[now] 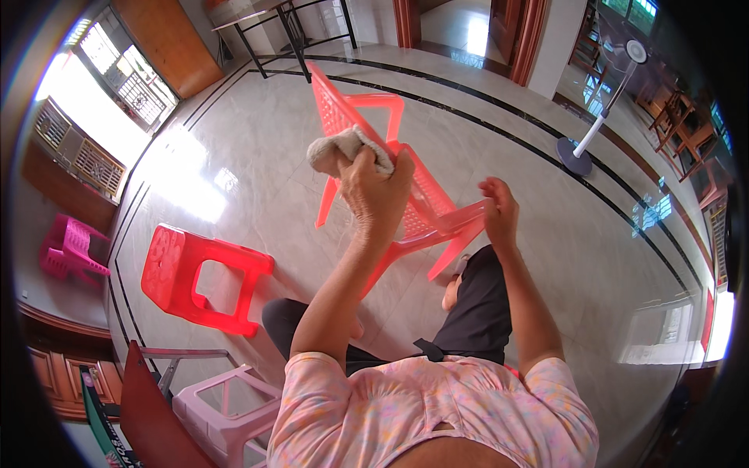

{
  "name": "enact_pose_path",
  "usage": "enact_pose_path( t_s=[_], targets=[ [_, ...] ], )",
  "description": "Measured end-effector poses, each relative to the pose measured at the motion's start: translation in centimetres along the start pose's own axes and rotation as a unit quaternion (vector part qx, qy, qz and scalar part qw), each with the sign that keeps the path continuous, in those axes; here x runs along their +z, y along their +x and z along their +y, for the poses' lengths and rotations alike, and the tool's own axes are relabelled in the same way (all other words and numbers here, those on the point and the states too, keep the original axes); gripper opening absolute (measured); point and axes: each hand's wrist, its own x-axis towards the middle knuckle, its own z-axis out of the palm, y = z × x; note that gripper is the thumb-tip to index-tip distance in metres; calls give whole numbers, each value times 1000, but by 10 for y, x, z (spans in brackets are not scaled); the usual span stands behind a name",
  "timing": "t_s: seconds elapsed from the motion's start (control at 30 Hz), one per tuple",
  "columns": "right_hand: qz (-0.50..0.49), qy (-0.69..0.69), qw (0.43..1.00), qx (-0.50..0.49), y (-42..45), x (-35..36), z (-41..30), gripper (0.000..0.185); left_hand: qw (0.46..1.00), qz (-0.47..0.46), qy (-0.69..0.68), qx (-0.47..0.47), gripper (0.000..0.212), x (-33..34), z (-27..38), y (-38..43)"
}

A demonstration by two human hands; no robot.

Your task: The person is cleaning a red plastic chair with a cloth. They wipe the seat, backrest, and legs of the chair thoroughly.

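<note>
A coral-pink plastic armchair (430,175) stands in front of me, turned sideways, with a patterned, perforated back and seat. My left hand (374,181) grips a pale, bunched cloth (345,151) against the edge of the chair's backrest. At the chair's near armrest or edge is my right hand (500,210), its fingers curled; whether it grips the plastic I cannot tell. My legs are spread on either side of the chair's near legs.
A red plastic stool (169,269) stands tilted or lying at left, with a pale pink stool (225,409) nearer me. A pink chair (64,245) is by the left wall. Farther off are a pedestal fan (594,131) and a black-legged table (251,14).
</note>
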Motion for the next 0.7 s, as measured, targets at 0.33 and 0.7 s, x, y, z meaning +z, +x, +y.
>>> enact_pose_path(
  t_s=[0.33, 0.7],
  targets=[
    [-9, 115, 993, 10, 5, 60, -83, 43, 981, -70, -179, 32, 29, 7, -45, 0],
    [-21, 186, 982, 12, 6, 58, -79, 44, 925, 108, -351, -95, 44, 2, -66, 104]
  ],
)
